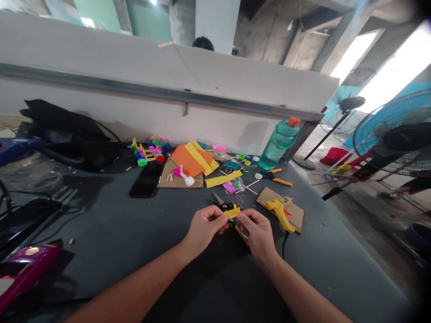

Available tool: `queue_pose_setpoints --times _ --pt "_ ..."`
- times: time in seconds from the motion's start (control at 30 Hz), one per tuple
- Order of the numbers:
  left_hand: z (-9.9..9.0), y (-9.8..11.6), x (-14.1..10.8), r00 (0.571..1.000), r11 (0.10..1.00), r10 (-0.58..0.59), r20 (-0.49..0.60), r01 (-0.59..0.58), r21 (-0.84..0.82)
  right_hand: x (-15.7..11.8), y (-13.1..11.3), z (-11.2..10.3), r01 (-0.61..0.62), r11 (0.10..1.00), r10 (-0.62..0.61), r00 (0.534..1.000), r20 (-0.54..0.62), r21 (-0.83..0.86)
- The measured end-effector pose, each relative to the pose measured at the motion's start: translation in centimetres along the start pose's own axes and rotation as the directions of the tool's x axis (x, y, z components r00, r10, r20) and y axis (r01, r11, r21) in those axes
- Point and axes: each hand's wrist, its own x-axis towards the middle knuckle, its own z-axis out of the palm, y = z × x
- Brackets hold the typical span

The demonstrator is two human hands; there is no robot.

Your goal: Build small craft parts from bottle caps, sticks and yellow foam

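Between my two hands is a small yellow strip (pixel 233 212), held up over the dark table. My left hand (pixel 205 226) pinches its left end between thumb and fingers. At the right end, the thumb and fingers of my right hand (pixel 257 229) are closed on it. Just behind the strip lie black-and-yellow scissors (pixel 224 205), their blades pointing away to the left and handles partly hidden by my hands. To the right, a yellow glue gun (pixel 281 214) rests on a piece of cardboard (pixel 298 214).
Behind my hands are orange sheets (pixel 189 161), a longer yellow strip (pixel 224 179), orange-handled pliers (pixel 281 181) and bottle caps. A teal bottle (pixel 278 146) stands at the back right. A phone (pixel 144 180) and colourful small models (pixel 151 152) lie left of the sheets.
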Motion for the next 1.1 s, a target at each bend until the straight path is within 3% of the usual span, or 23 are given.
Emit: queue_pose_setpoints --times 0.77,1.1 --pt "-0.14 -0.74 -0.20 0.993 0.981 0.112 0.022 -0.114 0.159 -0.07 0.25 0.23 -0.017 0.990 0.013 0.999 0.030 0.139" --pt "0.35 -0.17 -0.01 0.999 1.000 0.013 0.036 -0.013 0.019 -0.17 0.24 0.16 0.028 0.994 -0.033 0.999 0.043 0.102"
